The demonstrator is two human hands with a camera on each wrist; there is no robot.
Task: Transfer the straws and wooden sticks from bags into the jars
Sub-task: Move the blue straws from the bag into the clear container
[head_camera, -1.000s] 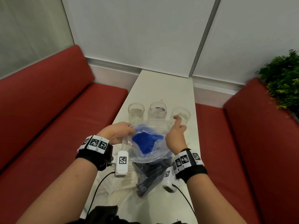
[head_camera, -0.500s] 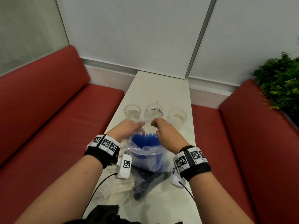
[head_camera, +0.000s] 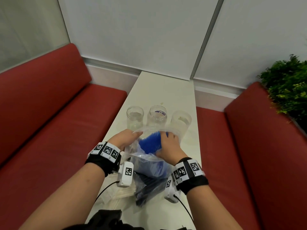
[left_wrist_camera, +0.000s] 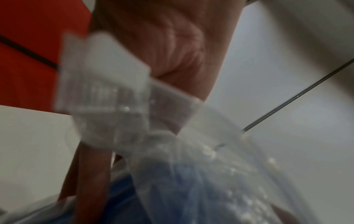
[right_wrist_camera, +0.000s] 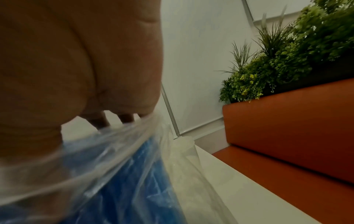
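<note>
A clear plastic bag (head_camera: 141,157) of blue straws (head_camera: 149,143) stands upright on the white table (head_camera: 162,90), just in front of three empty clear jars (head_camera: 134,117) (head_camera: 157,116) (head_camera: 181,120). My left hand (head_camera: 127,138) pinches the bag's left rim and holds the mouth wide. My right hand (head_camera: 168,143) is inside the mouth, with fingers and thumb curled round the top of the straw bundle. In the left wrist view the bag's rim (left_wrist_camera: 114,94) is bunched under my palm. The right wrist view shows the bag (right_wrist_camera: 91,153) stretched over the blue straws (right_wrist_camera: 134,189).
Near the table's front edge lie a bag of dark straws (head_camera: 147,188) and a bag of pale wooden sticks (head_camera: 119,195). Red benches (head_camera: 58,113) (head_camera: 249,138) flank the narrow table. A green plant (head_camera: 289,87) stands behind the right bench. Beyond the jars the tabletop runs to the wall.
My right hand left the bag's right rim, crossed the mouth and went down into the bag round the blue straws. My left hand kept its hold on the left rim.
</note>
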